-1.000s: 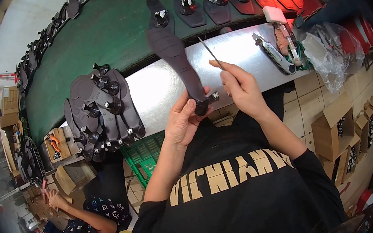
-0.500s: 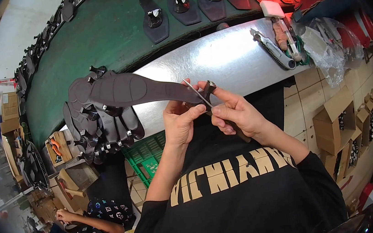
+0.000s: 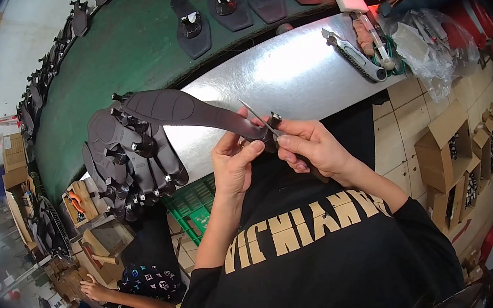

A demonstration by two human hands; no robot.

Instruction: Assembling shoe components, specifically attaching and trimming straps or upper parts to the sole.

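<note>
My left hand (image 3: 232, 163) is closed around the heel end of a dark brown high-heel shoe sole (image 3: 192, 108). The sole's broad front points up and left, above a pile of similar soles (image 3: 138, 160). Between the thumb and fingers of my right hand (image 3: 314, 149) is a hand tool with a slim, pointed metal blade (image 3: 254, 113) and a dark handle showing below the fist. Its blade crosses the sole by the heel; whether it touches is unclear. My fingers partly hide the heel.
The pile lies on a metal worktop (image 3: 220, 84) before a green table (image 3: 127, 64) bearing rows of soles (image 3: 193, 32). A utility knife (image 3: 361, 62) and plastic bag (image 3: 430, 54) are at right. Below are a green crate (image 3: 194, 205) and cartons (image 3: 440, 150). A person (image 3: 130, 307) sits lower left.
The view has shifted slightly. The sole's front end has swung a little up, and its heel has turned slightly between my hands. Both hands keep their holds.
</note>
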